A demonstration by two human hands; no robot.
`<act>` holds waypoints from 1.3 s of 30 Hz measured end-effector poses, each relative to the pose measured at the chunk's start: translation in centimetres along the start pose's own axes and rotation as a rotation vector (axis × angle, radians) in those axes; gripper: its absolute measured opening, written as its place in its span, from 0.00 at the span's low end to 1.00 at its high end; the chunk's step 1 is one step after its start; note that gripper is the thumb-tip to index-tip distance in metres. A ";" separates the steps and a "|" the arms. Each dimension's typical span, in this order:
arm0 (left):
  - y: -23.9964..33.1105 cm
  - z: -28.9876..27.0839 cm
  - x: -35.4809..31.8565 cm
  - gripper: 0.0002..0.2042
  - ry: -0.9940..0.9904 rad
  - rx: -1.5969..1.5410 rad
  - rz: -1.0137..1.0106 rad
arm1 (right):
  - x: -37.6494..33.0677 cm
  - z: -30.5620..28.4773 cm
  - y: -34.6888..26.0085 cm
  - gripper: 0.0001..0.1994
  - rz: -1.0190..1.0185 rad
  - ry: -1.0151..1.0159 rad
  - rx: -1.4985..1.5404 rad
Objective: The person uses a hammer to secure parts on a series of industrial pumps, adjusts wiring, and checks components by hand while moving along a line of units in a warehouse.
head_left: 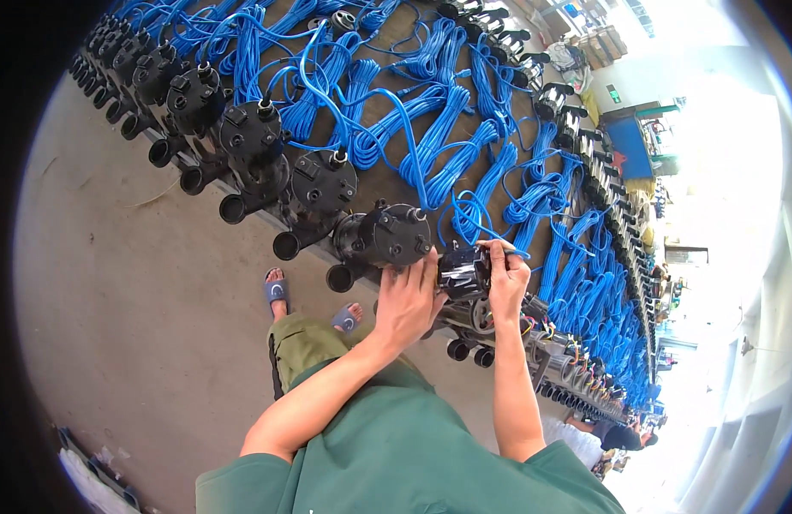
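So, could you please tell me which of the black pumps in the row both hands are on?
The nearest-end pump, gripped between left hand and right hand; the other pumps lie untouched.

I am seeing glossy black pump housings lining the brown bench, each trailing a bright blue cable coil. My hands are gripping a black cap. I am wearing a dark green shirt, olive trousers and blue sandals, standing on grey floor.
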State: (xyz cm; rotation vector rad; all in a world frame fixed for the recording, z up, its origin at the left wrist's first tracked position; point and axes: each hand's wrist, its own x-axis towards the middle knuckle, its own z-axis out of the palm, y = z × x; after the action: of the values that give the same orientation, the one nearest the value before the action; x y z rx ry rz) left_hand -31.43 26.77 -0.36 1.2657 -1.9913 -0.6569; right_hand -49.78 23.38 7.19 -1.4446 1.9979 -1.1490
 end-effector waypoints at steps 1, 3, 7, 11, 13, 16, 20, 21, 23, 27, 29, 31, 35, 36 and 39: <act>-0.6 0.3 -0.4 0.38 0.012 -0.049 0.020 | -0.1 0.1 0.0 0.14 0.005 -0.004 0.012; -1.3 1.0 -0.9 0.32 0.058 -0.158 0.010 | -0.1 0.0 -0.2 0.14 0.049 -0.042 0.013; -0.3 1.0 -0.6 0.21 0.172 -0.401 -0.142 | -0.5 0.1 0.1 0.13 0.006 -0.017 0.042; 0.8 0.5 -0.3 0.20 0.205 -0.571 -0.354 | -1.7 0.8 -1.1 0.12 -0.095 0.044 -0.089; 0.6 -0.9 -0.6 0.18 0.177 -0.595 -0.322 | -2.4 1.1 -1.8 0.11 -0.134 0.075 -0.197; -0.5 -2.4 -2.4 0.18 0.101 -0.764 -0.309 | -3.0 1.4 -3.2 0.10 -0.128 0.103 -0.317; -1.4 -3.2 -2.1 0.26 -0.047 -0.859 -0.395 | -4.1 2.7 -4.6 0.08 -0.224 0.163 -0.424; -1.6 -2.3 -2.3 0.26 -0.030 -0.890 -0.397 | -4.3 3.1 -4.6 0.08 -0.244 0.181 -0.427; -1.1 -1.9 -1.2 0.26 -0.036 -0.949 -0.382 | -4.2 3.4 -4.0 0.08 -0.248 0.225 -0.411; -1.4 -0.2 2.5 0.36 -0.238 -0.935 -0.288 | -3.8 3.1 -4.0 0.08 -0.161 0.149 -0.279; -2.5 1.1 4.7 0.37 -0.281 -0.956 -0.168 | -3.4 0.9 -4.1 0.12 0.034 -0.104 -0.108; -2.0 0.6 5.1 0.37 -0.358 -1.033 -0.186 | -3.5 -2.1 -3.2 0.18 0.331 -0.273 0.731; -1.7 1.0 4.9 0.26 -0.323 -0.904 -0.240 | 1.6 -5.1 -1.9 0.13 0.546 -0.228 1.240; -1.2 0.6 4.9 0.23 -0.291 -0.990 -0.274 | 3.4 -4.5 -3.2 0.12 0.491 -0.189 1.219; -0.3 -0.5 5.1 0.23 -0.277 -1.035 -0.317 | 7.9 -1.9 -10.3 0.12 -0.050 0.052 0.796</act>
State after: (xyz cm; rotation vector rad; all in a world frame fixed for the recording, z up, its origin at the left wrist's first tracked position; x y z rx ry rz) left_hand -32.36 21.98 1.10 0.8329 -1.2629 -1.7916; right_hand -48.19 15.64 17.65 -1.0391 1.2710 -1.7409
